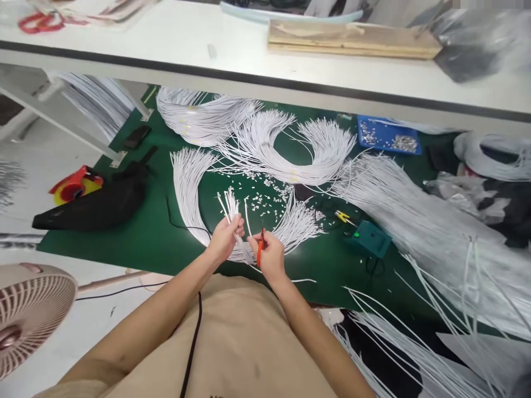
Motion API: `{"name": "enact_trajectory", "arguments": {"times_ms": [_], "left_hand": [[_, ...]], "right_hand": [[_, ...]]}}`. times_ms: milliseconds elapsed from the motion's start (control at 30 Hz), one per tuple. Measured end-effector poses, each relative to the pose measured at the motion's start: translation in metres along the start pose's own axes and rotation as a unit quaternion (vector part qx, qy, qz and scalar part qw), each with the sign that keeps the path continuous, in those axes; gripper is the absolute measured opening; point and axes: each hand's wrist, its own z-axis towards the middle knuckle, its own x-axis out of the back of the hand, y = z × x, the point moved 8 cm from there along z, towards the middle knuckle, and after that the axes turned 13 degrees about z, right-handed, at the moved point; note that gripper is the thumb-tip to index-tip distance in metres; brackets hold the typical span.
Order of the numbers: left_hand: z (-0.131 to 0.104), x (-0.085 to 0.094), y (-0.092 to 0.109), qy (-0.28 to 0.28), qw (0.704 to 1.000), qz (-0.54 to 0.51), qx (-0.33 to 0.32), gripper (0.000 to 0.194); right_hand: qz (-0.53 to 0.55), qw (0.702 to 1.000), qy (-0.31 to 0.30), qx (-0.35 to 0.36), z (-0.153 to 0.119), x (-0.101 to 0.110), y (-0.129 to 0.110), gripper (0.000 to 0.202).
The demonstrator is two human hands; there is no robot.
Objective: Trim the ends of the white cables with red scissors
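My left hand is closed around a small bunch of white wires, whose ends stick up above the fingers. Just to its right, my right hand holds orange-handled scissors, with one separate white wire rising beside its fingertips. Beneath both hands a curved bundle of white wires lies on the green mat. Small white pieces are scattered beyond the hands.
More wire bundles lie behind, near a blue tray of small parts. A tape dispenser and black pouch are left; a green box is right. A white shelf crosses above; a fan stands lower left.
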Motion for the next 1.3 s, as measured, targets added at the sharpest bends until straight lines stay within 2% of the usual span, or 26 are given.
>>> {"name": "enact_trajectory", "arguments": {"times_ms": [133, 200, 300, 433, 500, 633, 867, 1033, 1300], "left_hand": [[0.008, -0.012, -0.003, 0.029, 0.994, 0.104, 0.020, 0.038], [0.010, -0.017, -0.005, 0.026, 0.989, 0.140, 0.034, 0.041], [0.009, -0.024, -0.004, 0.009, 0.985, 0.167, 0.035, 0.042], [0.002, -0.036, 0.000, -0.033, 0.979, 0.198, 0.024, 0.061], [-0.002, -0.041, 0.000, -0.061, 0.975, 0.210, 0.026, 0.065], [-0.007, -0.040, -0.001, -0.101, 0.968, 0.226, 0.033, 0.058], [-0.009, -0.021, 0.004, -0.099, 0.960, 0.262, 0.020, 0.059], [-0.012, -0.022, 0.009, -0.112, 0.955, 0.274, 0.022, 0.057], [-0.011, -0.026, 0.009, -0.116, 0.941, 0.316, 0.024, 0.056]], "right_hand": [[0.013, 1.000, -0.018, -0.016, -0.002, 0.013, 0.013, 0.020], [0.026, 0.999, -0.031, -0.020, -0.002, 0.019, 0.020, 0.022], [0.067, 0.996, -0.042, -0.032, 0.002, 0.031, 0.027, 0.020], [0.157, 0.986, 0.010, -0.062, 0.020, 0.054, 0.030, 0.022], [0.200, 0.976, 0.020, -0.078, 0.028, 0.057, 0.026, 0.022], [0.240, 0.967, 0.014, -0.085, 0.032, 0.049, 0.011, 0.021], [0.199, 0.977, 0.007, -0.079, 0.018, 0.028, -0.005, 0.022], [0.212, 0.972, -0.003, -0.103, 0.015, 0.020, -0.005, 0.022], [0.202, 0.976, 0.021, -0.084, 0.018, 0.026, -0.003, 0.019]]}}
